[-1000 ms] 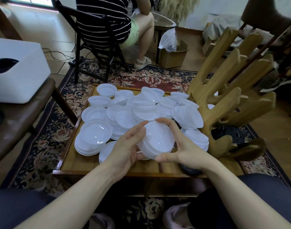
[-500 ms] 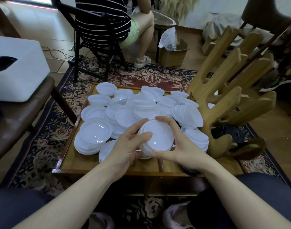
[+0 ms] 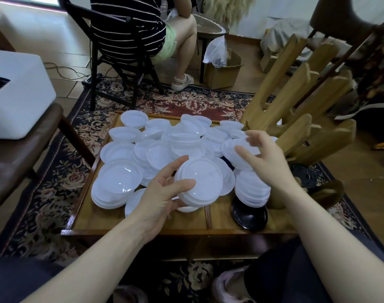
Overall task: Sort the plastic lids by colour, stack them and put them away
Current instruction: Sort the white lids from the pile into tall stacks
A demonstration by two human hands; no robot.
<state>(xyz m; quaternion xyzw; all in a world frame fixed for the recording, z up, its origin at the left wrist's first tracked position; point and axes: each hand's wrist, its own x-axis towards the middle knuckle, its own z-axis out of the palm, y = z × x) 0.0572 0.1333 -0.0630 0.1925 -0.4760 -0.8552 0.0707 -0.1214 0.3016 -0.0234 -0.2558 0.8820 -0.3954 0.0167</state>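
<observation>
Many clear plastic lids lie heaped on a low wooden table (image 3: 143,221). My left hand (image 3: 162,191) grips a small stack of clear lids (image 3: 200,182), tilted, just above the table's near half. My right hand (image 3: 265,158) hovers apart from that stack, fingers spread and relaxed over another pile of clear lids (image 3: 232,149) at the right. It holds nothing. A black lid (image 3: 250,215) lies under a clear stack (image 3: 252,189) near the table's front right.
A wooden slotted rack (image 3: 295,119) stands at the table's right edge. A white box (image 3: 18,95) sits on a brown seat at left. A person sits on a black chair (image 3: 119,51) beyond the table. A cardboard box (image 3: 221,73) stands on the floor.
My right hand has let go of the held stack and moved up and right over the other pile. My left hand alone keeps the stack.
</observation>
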